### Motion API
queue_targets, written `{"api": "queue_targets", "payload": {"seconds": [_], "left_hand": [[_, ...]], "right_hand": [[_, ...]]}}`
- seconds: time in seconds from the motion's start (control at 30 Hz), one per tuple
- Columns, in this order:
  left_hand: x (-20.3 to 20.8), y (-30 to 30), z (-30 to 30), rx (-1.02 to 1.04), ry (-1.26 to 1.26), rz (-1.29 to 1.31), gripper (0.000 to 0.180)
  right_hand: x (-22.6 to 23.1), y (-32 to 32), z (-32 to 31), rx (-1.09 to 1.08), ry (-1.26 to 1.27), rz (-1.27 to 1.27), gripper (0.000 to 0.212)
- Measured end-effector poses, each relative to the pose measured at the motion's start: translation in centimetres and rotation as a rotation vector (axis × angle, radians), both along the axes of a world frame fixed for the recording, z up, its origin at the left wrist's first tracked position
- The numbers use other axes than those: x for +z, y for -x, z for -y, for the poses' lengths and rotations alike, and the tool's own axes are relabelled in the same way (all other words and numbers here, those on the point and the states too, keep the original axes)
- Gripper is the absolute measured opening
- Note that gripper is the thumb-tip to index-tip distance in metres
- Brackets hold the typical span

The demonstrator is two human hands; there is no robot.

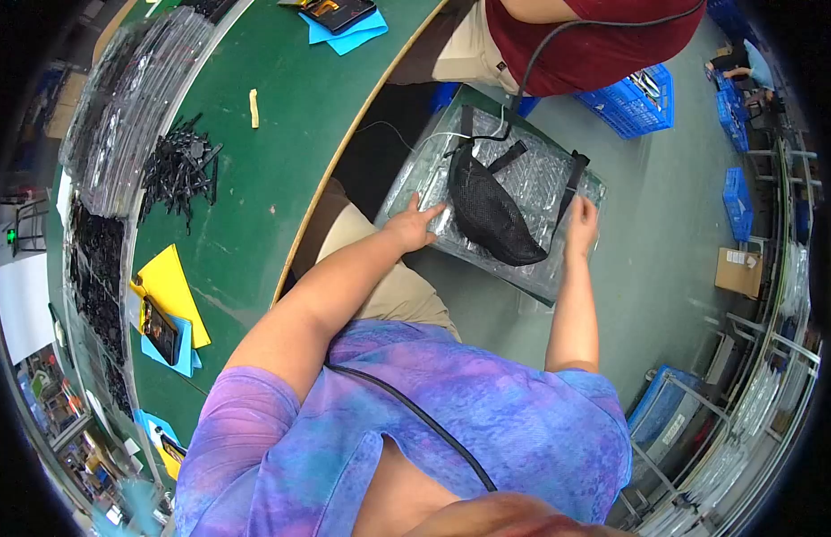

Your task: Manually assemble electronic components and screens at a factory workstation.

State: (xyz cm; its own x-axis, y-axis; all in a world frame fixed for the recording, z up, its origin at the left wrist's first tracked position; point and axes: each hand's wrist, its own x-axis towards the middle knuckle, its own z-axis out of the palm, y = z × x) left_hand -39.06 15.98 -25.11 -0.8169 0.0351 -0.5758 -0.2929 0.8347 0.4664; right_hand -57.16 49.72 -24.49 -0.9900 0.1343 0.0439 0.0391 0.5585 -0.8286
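A black mesh waist bag point(491, 210) with loose straps lies on a stack of clear plastic trays point(536, 159) in front of me. At the stack's near left edge, my left hand point(414, 225) rests with its fingers spread; nothing is held in it. Beside the right edge, my right hand point(582, 225) has its fingers curled together close to the bag's black strap point(572, 186). Whether those fingers grip the strap, the tray edge or something else cannot be made out. A thin white cable point(444, 135) runs to the far end of the bag.
To my left curves a green table point(254, 197) bearing a heap of small black parts point(183, 166), clear trays point(134, 116) and a yellow sheet point(176, 291). A person in a dark red shirt point(585, 45) sits ahead, next to a blue crate point(630, 98). Metal racking point(746, 394) stands at right.
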Motion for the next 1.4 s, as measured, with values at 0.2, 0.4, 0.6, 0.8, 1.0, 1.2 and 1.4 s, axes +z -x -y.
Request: {"api": "queue_targets", "payload": {"seconds": [0.2, 0.4, 0.6, 0.8, 1.0, 1.2, 1.4], "left_hand": [[-1.0, 0.6, 0.5, 0.029, -0.151, 0.006, 0.094], [-1.9, 0.6, 1.3, 0.016, -0.114, 0.046, 0.085], [-2.0, 1.2, 0.6, 0.066, -0.076, 0.065, 0.08], [-0.1, 0.3, -0.4, 0.237, -0.011, -0.236, 0.064], [11.1, -0.9, -6.0, 0.386, -0.184, -0.254, 0.057], [23.6, -6.9, -5.2, 0.163, -0.235, -0.375, 0.057], [28.9, -17.4, 1.2, 0.25, -0.181, -0.769, 0.049]], "right_hand": [[-6.5, -0.6, -9.8, -0.344, -0.695, 0.422, 0.08], [-3.7, -3.3, -4.9, -0.205, -0.732, 0.588, 0.08], [-7.6, -2.7, -8.4, -0.246, -0.702, 0.407, 0.076], [-9.8, -1.2, -12.2, -0.05, -0.522, 0.336, 0.075], [-1.9, 1.5, -4.1, -0.48, -0.479, -0.253, 0.064], [22.8, -1.9, 23.2, 0.397, 0.357, -0.852, 0.039], [31.4, -10.4, 47.3, 1.31, 0.312, -0.655, 0.019]]}}
